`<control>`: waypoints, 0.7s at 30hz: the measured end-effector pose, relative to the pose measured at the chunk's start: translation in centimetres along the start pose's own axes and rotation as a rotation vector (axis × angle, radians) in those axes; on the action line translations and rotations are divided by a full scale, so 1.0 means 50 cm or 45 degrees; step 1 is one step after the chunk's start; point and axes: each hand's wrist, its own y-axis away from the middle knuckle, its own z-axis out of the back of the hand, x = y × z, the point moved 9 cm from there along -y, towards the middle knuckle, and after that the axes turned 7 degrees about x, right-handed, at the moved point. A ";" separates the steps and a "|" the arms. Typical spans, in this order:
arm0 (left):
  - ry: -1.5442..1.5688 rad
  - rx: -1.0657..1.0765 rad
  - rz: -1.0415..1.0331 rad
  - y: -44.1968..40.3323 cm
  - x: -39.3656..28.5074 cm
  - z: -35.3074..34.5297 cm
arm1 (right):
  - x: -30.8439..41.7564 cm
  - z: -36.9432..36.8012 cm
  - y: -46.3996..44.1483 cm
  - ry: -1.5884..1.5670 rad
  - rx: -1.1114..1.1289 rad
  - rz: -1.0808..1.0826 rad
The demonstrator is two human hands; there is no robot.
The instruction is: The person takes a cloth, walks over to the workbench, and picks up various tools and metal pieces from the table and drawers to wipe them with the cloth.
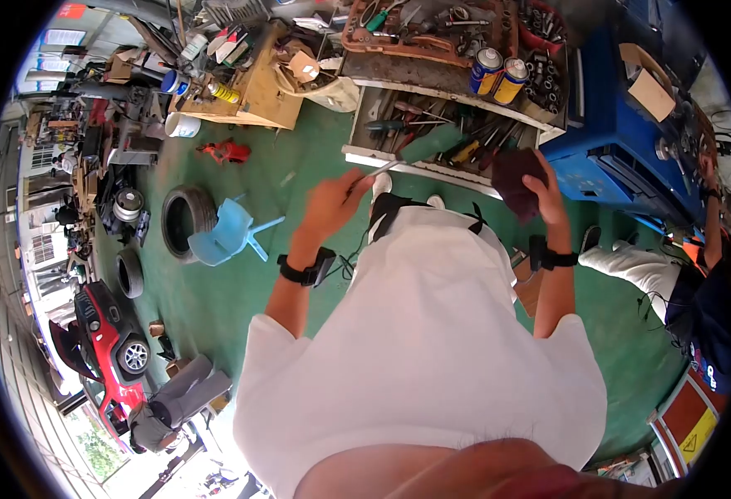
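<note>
My left hand (332,205) is closed around the metal shaft of a screwdriver (430,144). Its thick green handle points away to the right, over an open drawer (365,155), and looks slightly blurred. A dark maroon cloth (515,185) is bunched in my right hand (548,193), at the drawer's right front corner. Inside the drawer lie several screwdrivers and other hand tools (465,151), partly hidden behind the green handle and the cloth.
Two spray cans (511,81) and an orange tool case (432,37) stand on the cabinet above the drawer. A blue cabinet (598,125) is at right, with another person (689,291) beside it. A blue chair (228,233) and a tire (184,220) stand left.
</note>
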 end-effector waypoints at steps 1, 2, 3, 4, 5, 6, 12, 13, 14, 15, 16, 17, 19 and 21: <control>0.132 0.034 -0.060 -0.008 -0.030 -0.011 | 0.029 -0.020 -0.004 -0.037 0.012 -0.024; 0.260 0.063 -0.128 -0.020 -0.057 -0.023 | 0.043 -0.038 -0.015 -0.034 0.007 -0.022; 0.258 0.064 -0.139 -0.033 -0.073 -0.038 | 0.046 -0.082 -0.031 -0.413 0.158 -0.060; 0.406 0.098 -0.281 -0.044 -0.105 -0.057 | 0.053 -0.127 -0.039 -0.793 0.310 -0.094; 0.555 0.134 -0.422 -0.050 -0.138 -0.072 | 0.051 -0.143 -0.043 -0.792 0.302 -0.084; 0.555 0.136 -0.429 -0.057 -0.156 -0.081 | 0.045 -0.177 -0.043 -0.820 0.424 -0.109; 0.670 0.169 -0.327 -0.093 -0.159 -0.103 | 0.094 -0.239 -0.029 -0.793 0.570 0.072; 0.670 0.167 -0.325 -0.088 -0.155 -0.098 | 0.100 -0.223 -0.031 -0.677 0.475 0.125; 0.571 0.121 -0.365 -0.081 -0.158 -0.084 | 0.110 -0.209 -0.033 -0.562 0.381 0.180; 0.471 0.074 -0.402 -0.075 -0.162 -0.069 | 0.138 -0.208 -0.034 -0.564 0.385 0.180; 0.470 0.072 -0.399 -0.071 -0.152 -0.066 | 0.204 -0.203 -0.029 -0.590 0.402 0.332; 0.449 0.054 -0.386 -0.067 -0.136 -0.065 | 0.252 -0.197 -0.020 -0.616 0.417 0.483; 0.426 0.044 -0.371 -0.059 -0.105 -0.070 | 0.255 -0.165 0.000 -0.593 0.390 0.478; 0.271 0.024 -0.256 -0.060 -0.074 -0.076 | 0.266 -0.168 0.016 -0.370 0.423 0.435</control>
